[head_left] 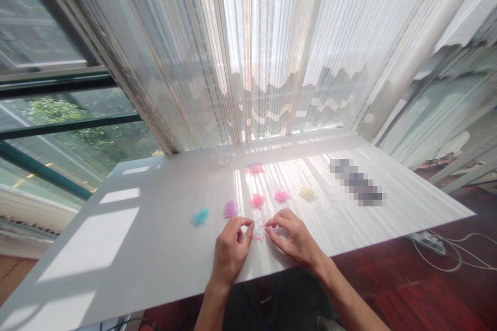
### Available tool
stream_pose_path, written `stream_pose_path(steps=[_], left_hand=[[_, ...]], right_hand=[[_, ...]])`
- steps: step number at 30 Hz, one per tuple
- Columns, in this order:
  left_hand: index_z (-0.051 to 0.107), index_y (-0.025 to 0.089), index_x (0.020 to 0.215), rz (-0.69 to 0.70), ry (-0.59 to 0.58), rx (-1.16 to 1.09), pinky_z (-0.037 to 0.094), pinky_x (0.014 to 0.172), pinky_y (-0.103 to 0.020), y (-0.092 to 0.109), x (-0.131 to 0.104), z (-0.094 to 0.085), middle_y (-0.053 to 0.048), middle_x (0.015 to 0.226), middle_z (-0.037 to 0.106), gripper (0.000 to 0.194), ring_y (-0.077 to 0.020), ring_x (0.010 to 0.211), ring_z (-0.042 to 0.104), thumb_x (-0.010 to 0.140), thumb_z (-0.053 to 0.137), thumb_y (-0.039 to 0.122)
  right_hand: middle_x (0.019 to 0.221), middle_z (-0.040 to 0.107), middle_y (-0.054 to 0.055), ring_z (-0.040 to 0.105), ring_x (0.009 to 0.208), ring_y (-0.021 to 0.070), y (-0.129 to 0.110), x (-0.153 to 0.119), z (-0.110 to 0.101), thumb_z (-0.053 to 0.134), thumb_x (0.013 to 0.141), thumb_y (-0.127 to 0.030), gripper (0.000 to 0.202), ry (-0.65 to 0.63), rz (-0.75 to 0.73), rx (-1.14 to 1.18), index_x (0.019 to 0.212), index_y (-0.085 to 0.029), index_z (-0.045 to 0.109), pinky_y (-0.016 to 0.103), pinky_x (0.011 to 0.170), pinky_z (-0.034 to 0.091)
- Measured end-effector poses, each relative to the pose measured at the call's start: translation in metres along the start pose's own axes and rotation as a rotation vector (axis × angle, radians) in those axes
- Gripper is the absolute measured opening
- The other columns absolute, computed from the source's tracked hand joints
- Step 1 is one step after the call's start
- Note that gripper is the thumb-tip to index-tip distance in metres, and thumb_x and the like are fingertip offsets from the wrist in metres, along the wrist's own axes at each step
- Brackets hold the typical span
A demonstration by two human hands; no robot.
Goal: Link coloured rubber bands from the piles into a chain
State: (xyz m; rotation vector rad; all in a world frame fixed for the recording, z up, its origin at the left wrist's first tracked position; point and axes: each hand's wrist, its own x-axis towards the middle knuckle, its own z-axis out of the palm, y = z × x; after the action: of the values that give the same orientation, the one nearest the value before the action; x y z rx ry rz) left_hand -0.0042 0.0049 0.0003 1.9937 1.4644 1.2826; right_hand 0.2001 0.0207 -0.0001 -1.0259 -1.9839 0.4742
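My left hand (232,249) is at the table's front edge, thumb and forefinger pinched at the tips. What it holds, if anything, is too small to make out. Opposite it, my right hand (293,236) has its thumb and fingertips drawn together; any piece in them cannot be told. Between and below the fingertips lies a small mixed pile of thin pink and pale pieces (258,237). Just beyond are sorted piles of similar thin pieces: teal (200,216), purple (231,209), deep pink (257,200), bright pink (281,195) and pale yellow (308,194).
Farther back on the white table (155,238) lie a mixed-colour pile (255,168) and a clear round container (224,156). A blurred-out dark object (357,182) lies on the right. Striped curtains (264,51) hang behind; a power strip (429,242) with cables is on the floor.
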Motion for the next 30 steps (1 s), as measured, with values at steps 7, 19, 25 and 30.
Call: stream_pose_path(steps=[7,19,25,30], left_hand=[[0.071,0.021,0.092,0.008,0.016,0.044,0.049,0.056,-0.022,0.0,0.001,0.0,-0.002,0.083,0.071,0.014,-0.011,0.054,0.054,0.097,0.059,0.027],[0.07,0.022,0.093,0.001,-0.011,0.044,0.048,0.057,-0.023,0.0,0.0,-0.001,-0.002,0.083,0.071,0.014,-0.0116,0.055,0.054,0.098,0.059,0.029],[0.07,0.021,0.093,0.008,-0.007,0.033,0.048,0.058,-0.022,0.001,0.0,0.0,-0.001,0.083,0.07,0.013,-0.0113,0.056,0.054,0.098,0.059,0.026],[0.07,0.021,0.092,0.007,-0.016,0.027,0.048,0.057,-0.022,0.001,0.0,-0.001,-0.001,0.083,0.07,0.013,-0.0112,0.056,0.053,0.098,0.059,0.027]], right_hand=[[0.079,0.064,0.005,0.059,0.077,0.0221,0.0,0.002,0.008,0.068,0.091,-0.018,0.004,-0.075,-0.093,-0.227,0.089,-0.019,0.071,0.035,0.071,0.047],[0.081,0.064,0.004,0.061,0.079,0.0216,0.001,0.004,0.009,0.065,0.092,-0.017,0.008,-0.032,-0.007,-0.078,0.089,-0.021,0.072,0.035,0.072,0.051],[0.08,0.062,0.004,0.063,0.077,0.0211,0.0,0.004,0.003,0.062,0.094,-0.02,0.011,0.002,0.074,0.015,0.092,-0.022,0.072,0.033,0.069,0.054],[0.079,0.063,0.004,0.062,0.073,0.0205,-0.002,0.004,0.002,0.061,0.096,-0.024,0.012,0.025,0.126,0.023,0.09,-0.022,0.07,0.032,0.065,0.053]])
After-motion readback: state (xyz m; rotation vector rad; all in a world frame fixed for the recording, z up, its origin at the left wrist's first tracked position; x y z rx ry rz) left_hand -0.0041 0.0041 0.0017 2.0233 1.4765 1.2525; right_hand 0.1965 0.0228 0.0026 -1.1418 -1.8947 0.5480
